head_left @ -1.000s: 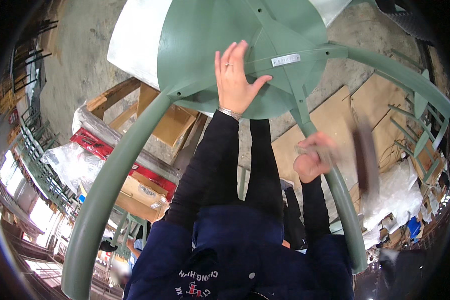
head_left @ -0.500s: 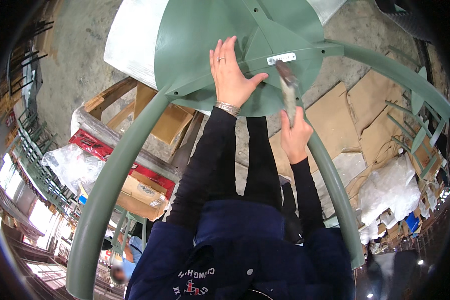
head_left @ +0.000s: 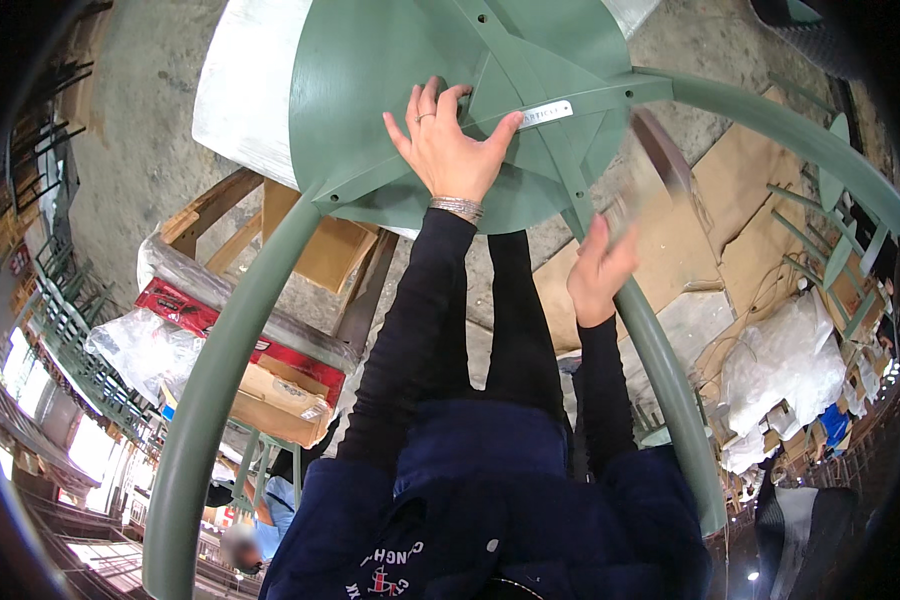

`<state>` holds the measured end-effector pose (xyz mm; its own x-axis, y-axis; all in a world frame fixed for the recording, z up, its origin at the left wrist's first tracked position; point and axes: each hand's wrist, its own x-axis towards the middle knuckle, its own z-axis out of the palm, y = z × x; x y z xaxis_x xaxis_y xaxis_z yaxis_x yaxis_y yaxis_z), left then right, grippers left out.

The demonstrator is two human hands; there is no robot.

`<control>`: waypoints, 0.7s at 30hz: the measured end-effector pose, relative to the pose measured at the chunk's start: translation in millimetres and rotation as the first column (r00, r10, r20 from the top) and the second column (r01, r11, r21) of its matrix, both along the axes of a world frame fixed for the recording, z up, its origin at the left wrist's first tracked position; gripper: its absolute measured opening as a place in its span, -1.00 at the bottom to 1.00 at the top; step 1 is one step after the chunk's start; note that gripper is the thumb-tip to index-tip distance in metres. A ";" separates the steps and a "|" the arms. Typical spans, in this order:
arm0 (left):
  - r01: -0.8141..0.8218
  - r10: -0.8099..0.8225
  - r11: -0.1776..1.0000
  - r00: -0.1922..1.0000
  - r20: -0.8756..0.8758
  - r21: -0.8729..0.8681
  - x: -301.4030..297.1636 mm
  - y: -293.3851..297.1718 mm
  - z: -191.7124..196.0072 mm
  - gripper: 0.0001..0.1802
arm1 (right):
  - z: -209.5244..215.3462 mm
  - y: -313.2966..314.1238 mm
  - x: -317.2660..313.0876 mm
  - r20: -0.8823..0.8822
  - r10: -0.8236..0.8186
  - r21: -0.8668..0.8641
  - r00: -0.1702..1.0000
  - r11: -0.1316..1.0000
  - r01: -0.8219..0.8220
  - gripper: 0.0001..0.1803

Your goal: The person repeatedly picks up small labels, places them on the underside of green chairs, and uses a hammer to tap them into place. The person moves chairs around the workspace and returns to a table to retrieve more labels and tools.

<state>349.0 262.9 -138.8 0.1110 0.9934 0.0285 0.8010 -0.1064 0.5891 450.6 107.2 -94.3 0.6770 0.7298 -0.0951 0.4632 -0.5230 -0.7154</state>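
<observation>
Left hand flat, fingers spread, on upturned green chair seat; right hand grips blurred tool, long axis up-right.

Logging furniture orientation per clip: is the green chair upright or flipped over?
Flipped over. The chair shows its seat underside with cross braces, and its legs arc toward the camera. The left hand lies flat on that underside.

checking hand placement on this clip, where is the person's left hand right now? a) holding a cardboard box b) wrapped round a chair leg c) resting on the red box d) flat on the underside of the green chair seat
d: the left hand lies with fingers spread on the underside of the green chair seat, next to a small white label, while the right hand holds a blurred tool.
</observation>
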 end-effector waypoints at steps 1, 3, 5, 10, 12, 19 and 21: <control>-0.002 0.002 1.000 1.000 -0.003 0.007 1.2 1.9 1.2 -0.33 | -5.7 -4.3 -3.3 0.030 -0.034 0.103 0.999 0.994 0.030 -0.70; 0.003 -0.003 1.000 1.000 -0.001 0.022 5.0 4.0 3.4 -0.32 | -15.5 2.8 -3.6 0.190 0.011 0.083 0.982 0.996 -0.028 -0.74; 0.011 -0.010 0.999 1.000 -0.024 0.040 4.1 -0.1 3.6 -0.32 | -11.8 7.7 -0.2 0.058 0.032 -0.210 0.998 0.978 -0.019 -0.71; 0.036 -0.036 0.996 0.999 -0.001 0.079 -6.4 -3.5 7.7 -0.37 | 71.3 -5.0 -3.0 -0.166 0.055 0.001 0.985 0.998 -0.056 -0.74; 0.083 -0.089 0.994 0.992 0.095 0.064 -11.6 -7.7 19.8 -0.42 | 112.0 -3.8 -14.9 -0.034 0.322 0.192 0.946 0.931 -0.310 -0.71; 0.285 -0.248 0.957 0.896 0.367 -0.048 -78.1 -130.9 78.5 -0.61 | 177.8 -10.2 -138.0 -0.281 0.918 0.344 0.280 0.368 -0.864 -0.51; 0.417 -0.348 0.903 0.854 0.386 -0.108 -102.4 -174.7 91.3 -0.63 | 179.8 -3.9 -205.4 -0.342 0.935 0.424 0.094 0.243 -0.872 -0.56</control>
